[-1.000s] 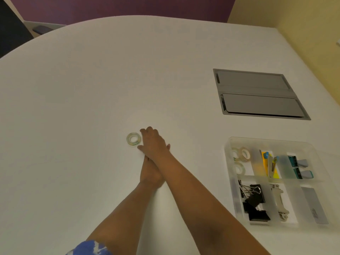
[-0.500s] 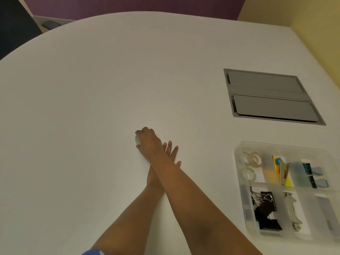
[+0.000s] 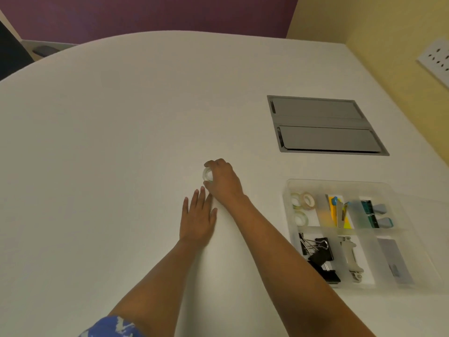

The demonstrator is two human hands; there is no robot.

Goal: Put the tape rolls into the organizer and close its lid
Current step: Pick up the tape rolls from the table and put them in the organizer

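My right hand (image 3: 223, 182) is curled around a clear tape roll (image 3: 207, 174) near the middle of the white table (image 3: 109, 142), with the roll tipped up on its edge between thumb and fingers. Just below it, my left hand (image 3: 198, 220) lies flat, palm down, fingers spread and holding nothing. The clear plastic organizer (image 3: 340, 184) sits to the right with its lid off or open. Its top-left compartment holds three tape rolls (image 3: 302, 206).
Other organizer compartments hold black binder clips (image 3: 318, 256), a staple remover (image 3: 352, 259), coloured sticky notes (image 3: 337, 210) and small teal items (image 3: 373, 212). A grey cable hatch (image 3: 323, 126) is set into the table behind the organizer. A yellow wall runs along the right.
My right hand reached the loose tape roll, closed over it and tipped it up off the table. My left hand slid out from under the right arm and now lies flat beside it.
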